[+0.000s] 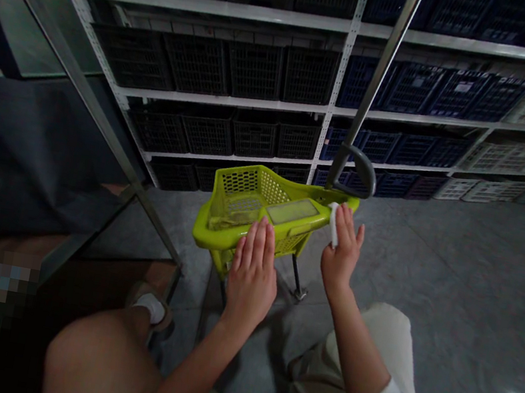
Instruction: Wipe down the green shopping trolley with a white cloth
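Black plastic crates [199, 65] lined steel shelving [183, 98] behind the scene. Left hand [253, 269] lay flat, fingers together, on a lime-green trolley basket [243, 188], which stood above the grey floor [433, 267]. Right hand [342, 248] had its fingers closed on a white cloth [334, 225] against the basket rim, just beside a steel pole [378, 75]. Risks: uneven pressure could tip the narrow metal stand [297, 274]; a loosened grip could drop the cloth.
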Tool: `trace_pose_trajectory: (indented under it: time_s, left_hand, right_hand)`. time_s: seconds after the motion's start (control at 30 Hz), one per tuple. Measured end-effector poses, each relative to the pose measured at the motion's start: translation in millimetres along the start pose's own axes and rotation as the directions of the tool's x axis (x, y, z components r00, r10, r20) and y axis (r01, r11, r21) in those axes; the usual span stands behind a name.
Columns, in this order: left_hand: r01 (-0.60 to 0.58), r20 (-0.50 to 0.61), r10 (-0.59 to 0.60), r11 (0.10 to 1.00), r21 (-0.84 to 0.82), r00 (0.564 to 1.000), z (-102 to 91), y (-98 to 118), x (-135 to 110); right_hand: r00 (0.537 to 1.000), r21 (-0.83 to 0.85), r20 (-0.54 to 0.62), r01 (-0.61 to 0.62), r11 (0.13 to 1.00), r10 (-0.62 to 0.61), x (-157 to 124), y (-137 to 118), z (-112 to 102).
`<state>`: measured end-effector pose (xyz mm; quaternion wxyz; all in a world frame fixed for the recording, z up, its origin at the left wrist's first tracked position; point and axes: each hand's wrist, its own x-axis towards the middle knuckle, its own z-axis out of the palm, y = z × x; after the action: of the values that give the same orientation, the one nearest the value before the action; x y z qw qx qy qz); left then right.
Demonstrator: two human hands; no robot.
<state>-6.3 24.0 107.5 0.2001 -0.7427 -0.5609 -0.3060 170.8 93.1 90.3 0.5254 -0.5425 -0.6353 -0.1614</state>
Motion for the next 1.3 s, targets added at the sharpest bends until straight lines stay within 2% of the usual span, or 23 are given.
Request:
trace_pose_trajectory:
  time_s: [0.03,0.1,0.13,0.2,0.27,0.33,0.4,0.47,0.5,0.53,0.6,0.67,0.73,0.77,0.8,0.9,0.97,1.0,1.07,1.17,1.2,1.23,1.3]
  left_hand:
    - [-0.001,-0.001,0.001,1.000,0.002,1.000,0.7,0,0]
    - [-0.002,-0.009,0.002,1.000,0.005,1.000,3.1,0,-1]
    - [-0.004,-0.018,0.004,1.000,0.007,1.000,4.3,0,-1]
    - [-0.007,-0.035,0.007,1.000,0.019,0.999,5.8,0,-2]
    - [-0.007,-0.036,0.008,0.999,0.035,0.999,5.2,-1,-2]
    - [-0.002,-0.013,0.003,0.999,0.039,1.000,3.0,-1,-2]
    - [0.002,0.008,-0.002,1.000,0.029,1.000,0.7,0,-1]
    - [0.001,0.016,-0.001,1.000,0.022,1.000,-0.1,1,0]
    - [-0.001,0.016,0.000,1.000,0.022,1.000,0.3,1,0]
    - [-0.004,0.015,0.003,1.000,0.023,1.000,1.0,1,0]
    - [-0.009,0.007,0.009,1.000,0.024,1.000,3.0,1,-1]
    - [-0.008,-0.011,0.008,1.000,0.023,1.000,4.2,0,-2]
    - [-0.001,-0.022,0.002,1.000,0.020,1.000,3.8,0,-2]
    - [0.002,-0.018,-0.002,1.000,0.018,1.000,3.0,-1,-2]
    - [0.003,-0.010,-0.003,1.000,0.017,1.000,2.0,-1,-2]
    - [-0.003,0.009,0.003,1.000,0.016,1.000,-0.4,0,-1]
    - [-0.006,0.009,0.006,1.000,0.018,1.000,-0.2,1,0]
    - [-0.006,0.010,0.006,1.000,0.020,1.000,0.4,1,0]
    - [-0.004,0.003,0.004,1.000,0.022,1.000,2.2,1,0]
    - [0.000,-0.012,0.000,0.999,0.032,1.000,3.8,0,-1]
    - [-0.002,-0.008,0.002,0.999,0.035,1.000,3.6,0,-1]
    - [-0.005,-0.001,0.005,0.999,0.035,1.000,3.2,0,-1]
    - [-0.007,0.011,0.007,1.000,0.026,1.000,2.1,0,-1]
  right_hand:
    - [1.000,0.005,-0.004,-0.020,1.000,0.020,-1,-3,0]
    - [0.995,0.051,0.058,0.073,0.996,-0.076,-7,-24,-3]
    - [0.980,0.091,0.109,0.159,0.983,-0.168,-11,-37,-5]
    - [0.919,0.175,0.195,0.311,0.934,-0.342,-18,-58,-8]
    - [0.884,0.198,0.223,0.371,0.907,-0.410,-19,-60,-9]
    - [0.923,0.142,0.185,0.315,0.939,-0.338,-13,-42,-7]
    - [0.980,0.056,0.106,0.163,0.985,-0.169,-4,-16,-4]
    - [0.999,-0.007,0.041,0.010,1.000,-0.010,2,0,-2]
    - [0.999,-0.021,0.031,-0.022,1.000,0.023,3,0,-3]
    - [0.999,-0.021,0.041,-0.012,1.000,0.013,1,-5,-4]
    - [0.986,0.031,0.106,0.127,0.991,-0.130,-6,-27,-9]
    - [0.930,0.125,0.188,0.296,0.947,-0.315,-15,-49,-13]
    - [0.883,0.177,0.236,0.372,0.911,-0.406,-19,-56,-14]
    - [0.890,0.166,0.234,0.360,0.918,-0.391,-18,-52,-12]
    - [0.917,0.133,0.213,0.315,0.940,-0.337,-16,-43,-10]
    - [0.994,0.003,0.073,0.081,0.997,-0.081,-5,-12,-1]
    - [1.000,-0.036,0.010,-0.028,0.999,0.028,-3,-7,2]
    - [1.000,-0.031,0.018,-0.010,0.999,0.010,-4,-13,2]
    - [0.984,0.027,0.102,0.144,0.989,-0.146,-12,-34,-1]
    - [0.898,0.147,0.203,0.367,0.919,-0.391,-22,-58,-6]
    - [0.891,0.151,0.204,0.381,0.912,-0.406,-22,-56,-7]
    - [0.907,0.132,0.187,0.357,0.925,-0.377,-21,-49,-6]
    - [0.968,0.054,0.121,0.216,0.975,-0.222,-14,-26,-3]
